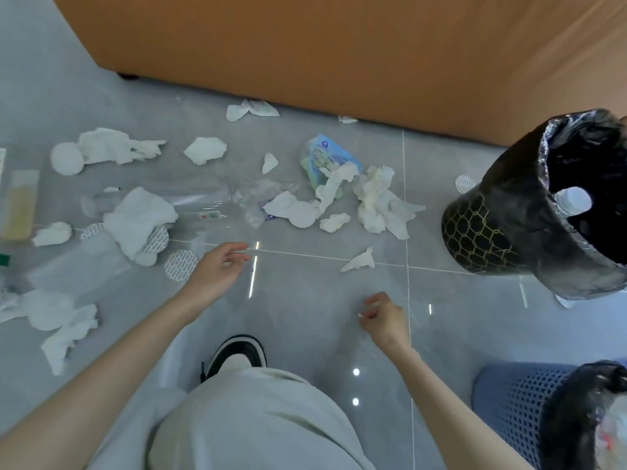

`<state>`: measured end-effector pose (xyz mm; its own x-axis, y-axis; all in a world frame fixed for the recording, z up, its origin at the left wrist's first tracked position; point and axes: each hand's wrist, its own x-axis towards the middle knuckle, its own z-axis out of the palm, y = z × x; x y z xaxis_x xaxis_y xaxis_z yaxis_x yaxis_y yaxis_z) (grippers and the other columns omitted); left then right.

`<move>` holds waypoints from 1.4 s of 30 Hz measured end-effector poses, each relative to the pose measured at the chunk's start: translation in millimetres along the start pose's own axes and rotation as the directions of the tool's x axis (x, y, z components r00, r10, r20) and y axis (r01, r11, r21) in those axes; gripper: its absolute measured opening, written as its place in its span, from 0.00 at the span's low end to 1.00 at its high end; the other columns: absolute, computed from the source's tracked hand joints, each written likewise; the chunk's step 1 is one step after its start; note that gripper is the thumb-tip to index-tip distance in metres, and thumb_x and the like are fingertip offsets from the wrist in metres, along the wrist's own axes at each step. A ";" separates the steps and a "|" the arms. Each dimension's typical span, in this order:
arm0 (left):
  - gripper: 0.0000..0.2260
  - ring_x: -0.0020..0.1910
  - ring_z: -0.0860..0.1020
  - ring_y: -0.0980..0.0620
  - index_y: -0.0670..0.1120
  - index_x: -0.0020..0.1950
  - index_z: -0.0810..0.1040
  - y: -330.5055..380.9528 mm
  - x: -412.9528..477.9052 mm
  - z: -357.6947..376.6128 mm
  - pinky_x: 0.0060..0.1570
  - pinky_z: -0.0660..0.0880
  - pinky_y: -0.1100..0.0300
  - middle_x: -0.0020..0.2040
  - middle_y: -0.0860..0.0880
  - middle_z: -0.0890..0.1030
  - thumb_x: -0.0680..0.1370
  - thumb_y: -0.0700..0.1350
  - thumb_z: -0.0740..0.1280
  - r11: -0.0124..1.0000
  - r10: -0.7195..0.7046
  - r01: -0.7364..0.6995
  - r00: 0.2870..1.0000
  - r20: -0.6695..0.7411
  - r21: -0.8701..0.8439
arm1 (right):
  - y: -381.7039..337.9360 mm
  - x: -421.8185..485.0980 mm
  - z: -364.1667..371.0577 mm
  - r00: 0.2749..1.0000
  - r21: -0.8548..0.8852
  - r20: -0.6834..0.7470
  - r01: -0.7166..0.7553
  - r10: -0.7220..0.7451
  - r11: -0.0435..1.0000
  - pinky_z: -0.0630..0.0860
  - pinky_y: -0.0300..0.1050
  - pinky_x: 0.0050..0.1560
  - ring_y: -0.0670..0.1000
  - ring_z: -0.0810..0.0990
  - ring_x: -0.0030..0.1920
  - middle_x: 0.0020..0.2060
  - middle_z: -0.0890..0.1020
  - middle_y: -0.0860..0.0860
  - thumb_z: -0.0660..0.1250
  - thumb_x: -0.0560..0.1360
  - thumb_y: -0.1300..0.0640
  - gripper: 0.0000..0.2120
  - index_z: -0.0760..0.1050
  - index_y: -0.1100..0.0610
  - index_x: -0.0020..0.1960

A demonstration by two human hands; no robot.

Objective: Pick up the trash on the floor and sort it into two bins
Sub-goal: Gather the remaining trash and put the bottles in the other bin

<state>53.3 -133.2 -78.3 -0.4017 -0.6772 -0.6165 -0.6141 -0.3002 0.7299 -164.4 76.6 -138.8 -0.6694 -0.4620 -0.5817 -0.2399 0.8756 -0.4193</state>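
Crumpled white tissues (376, 198) and round white pads (181, 265) litter the grey floor, along with clear plastic wrap (210, 201) and a blue printed wrapper (325, 157). My left hand (217, 269) hovers over the floor with relaxed fingers, empty, just right of a round pad. My right hand (383, 317) hangs lower with loosely curled fingers and holds nothing I can see. A black bin with a gold pattern (481, 232) stands at the right with a plastic bottle (573, 200) inside. A blue mesh bin (519, 401) sits at the lower right.
An orange-brown cabinet (305, 45) runs along the back. A small tissue scrap (359, 261) lies between my hands and the black bin. My knee (254, 418) and black-and-white shoe (237, 351) fill the bottom centre. A yellowish packet (20, 208) lies at the far left.
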 end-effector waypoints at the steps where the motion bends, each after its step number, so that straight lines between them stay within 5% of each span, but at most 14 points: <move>1: 0.14 0.54 0.77 0.51 0.49 0.63 0.73 -2.5 2.1 0.7 0.56 0.72 0.57 0.53 0.52 0.79 0.79 0.38 0.60 1.000 0.006 -0.006 1.000 -0.014 -0.008 | -6.5 0.6 -2.6 1.000 0.059 -0.008 0.028 -0.028 0.998 0.70 0.31 0.30 0.50 0.78 0.39 0.41 0.81 0.53 0.67 0.74 0.64 0.14 0.70 0.57 0.58; 5: 0.14 0.54 0.77 0.52 0.49 0.63 0.73 -8.2 10.6 3.6 0.59 0.72 0.55 0.53 0.53 0.79 0.79 0.38 0.60 0.998 0.017 -0.020 0.999 -0.048 -0.059 | -38.6 19.1 -12.3 0.980 0.137 -0.084 0.193 -0.183 0.972 0.69 0.29 0.32 0.45 0.75 0.37 0.37 0.77 0.51 0.65 0.74 0.65 0.20 0.67 0.50 0.62; 8: 0.14 0.49 0.78 0.56 0.49 0.63 0.73 -10.9 17.7 7.5 0.57 0.72 0.58 0.54 0.51 0.79 0.79 0.37 0.60 0.989 0.004 -0.011 0.999 -0.049 -0.149 | -49.7 40.9 -8.1 0.979 0.115 -0.065 0.199 -0.192 0.973 0.68 0.30 0.33 0.48 0.74 0.39 0.37 0.76 0.52 0.65 0.75 0.65 0.20 0.68 0.55 0.65; 13: 0.14 0.45 0.77 0.60 0.49 0.62 0.73 -20.8 24.7 6.6 0.48 0.72 0.65 0.55 0.50 0.78 0.79 0.36 0.59 0.970 -0.010 -0.011 0.996 -0.084 -0.245 | -38.1 58.4 3.5 0.982 0.055 -0.150 0.124 -0.114 0.991 0.67 0.37 0.34 0.52 0.76 0.42 0.39 0.78 0.53 0.67 0.74 0.63 0.05 0.78 0.61 0.50; 16: 0.15 0.44 0.76 0.61 0.49 0.63 0.73 -30.1 24.9 0.1 0.46 0.71 0.68 0.54 0.51 0.78 0.79 0.36 0.59 0.960 -0.035 0.004 0.994 -0.106 -0.279 | -39.3 58.4 10.2 0.960 -0.064 -0.199 0.190 -0.199 0.980 0.65 0.35 0.45 0.53 0.73 0.49 0.47 0.73 0.52 0.70 0.72 0.63 0.03 0.81 0.61 0.45; 19: 0.15 0.50 0.77 0.54 0.50 0.63 0.74 -38.8 22.8 -8.4 0.52 0.74 0.61 0.55 0.52 0.79 0.78 0.37 0.60 0.957 -0.044 0.003 0.990 -0.133 -0.290 | -60.7 47.7 21.0 0.932 -0.054 -0.152 0.325 -0.330 0.944 0.65 0.34 0.53 0.49 0.69 0.56 0.54 0.67 0.47 0.72 0.72 0.62 0.01 0.81 0.59 0.43; 22: 0.15 0.56 0.77 0.47 0.53 0.60 0.74 -49.4 21.8 -27.8 0.60 0.73 0.50 0.52 0.53 0.80 0.78 0.37 0.61 0.954 -0.034 -0.047 0.964 -0.265 -0.296 | -109.2 30.2 37.1 0.891 0.105 -0.098 0.452 -0.443 0.886 0.71 0.28 0.48 0.43 0.76 0.48 0.52 0.77 0.46 0.71 0.72 0.62 0.01 0.80 0.58 0.42; 25: 0.14 0.53 0.78 0.47 0.52 0.60 0.73 -64.1 18.9 -59.9 0.57 0.75 0.48 0.54 0.48 0.81 0.77 0.38 0.62 0.925 -0.094 -0.094 0.883 -0.460 -0.369 | -163.6 11.0 62.0 0.825 0.118 0.003 0.562 -0.566 0.819 0.73 0.37 0.50 0.45 0.78 0.45 0.42 0.82 0.45 0.71 0.72 0.59 0.04 0.77 0.56 0.41; 30: 0.16 0.43 0.76 0.50 0.48 0.63 0.71 -101.4 5.7 -99.8 0.43 0.75 0.59 0.49 0.46 0.76 0.76 0.38 0.62 0.920 -0.240 -0.068 0.682 -0.691 -0.386 | -228.1 -7.3 129.5 0.615 -0.013 0.303 0.767 -0.728 0.642 0.70 0.39 0.52 0.49 0.76 0.50 0.48 0.80 0.50 0.71 0.72 0.59 0.03 0.77 0.57 0.42; 34: 0.25 0.64 0.63 0.43 0.49 0.70 0.67 -130.4 -5.6 -100.2 0.59 0.65 0.55 0.65 0.41 0.64 0.74 0.38 0.65 0.968 -0.245 0.182 0.532 -0.811 -0.173 | -243.8 -3.9 178.2 0.552 -0.126 0.471 0.814 -0.688 0.566 0.66 0.42 0.60 0.56 0.69 0.63 0.67 0.68 0.50 0.72 0.70 0.59 0.02 0.79 0.56 0.41; 39: 0.36 0.75 0.45 0.38 0.58 0.76 0.52 -167.2 -11.6 -106.1 0.70 0.56 0.43 0.77 0.43 0.45 0.74 0.45 0.67 0.890 -0.333 0.456 0.660 -0.673 0.006 | -237.8 -9.4 207.3 0.625 -0.310 0.437 0.779 -0.646 0.545 0.69 0.47 0.61 0.58 0.66 0.60 0.64 0.68 0.49 0.69 0.73 0.58 0.02 0.80 0.56 0.44; 42: 0.37 0.75 0.46 0.39 0.57 0.77 0.50 -182.4 -13.2 -115.3 0.69 0.57 0.42 0.77 0.46 0.46 0.74 0.46 0.68 0.884 -0.292 0.452 0.733 -0.614 0.120 | -235.2 -12.9 208.6 0.643 -0.256 0.420 0.761 -0.641 0.596 0.65 0.39 0.59 0.57 0.69 0.58 0.58 0.71 0.53 0.68 0.73 0.60 0.02 0.79 0.57 0.45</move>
<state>249.0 -146.9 -169.2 0.3021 -0.8215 -0.4837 -0.8059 -0.4911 0.3307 47.4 -152.8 -178.0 0.0185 -0.9171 -0.3981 -0.8322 0.2066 -0.5145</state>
